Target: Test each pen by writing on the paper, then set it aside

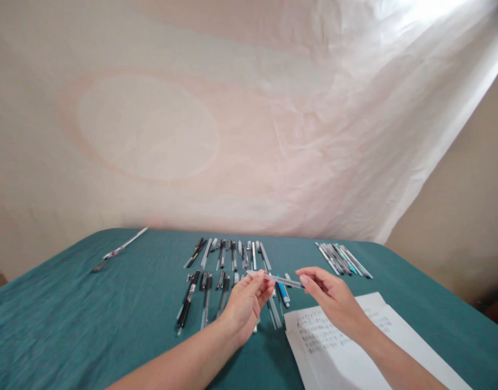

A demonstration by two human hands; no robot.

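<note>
A slim clear pen (287, 280) is held level above the table between my two hands. My left hand (249, 303) pinches one end of it with thumb and fingertips. At the pen's darker other end, the thumb and fingers of my right hand (332, 298) close around the tip. Beneath and beyond my left hand lie two rows of pens, among them a black pen (188, 300) and a blue one (283, 294). Several caps lie beside their pens. My left hand hides part of the nearer row.
White paper sheets (399, 341) with handwriting lie under my right forearm. A bundle of pens (342, 259) rests at the back right. Far left is a long thin item (121, 249) with a dark end. Green cloth (70, 314) covers the table; a pale sheet (249, 124) hangs behind.
</note>
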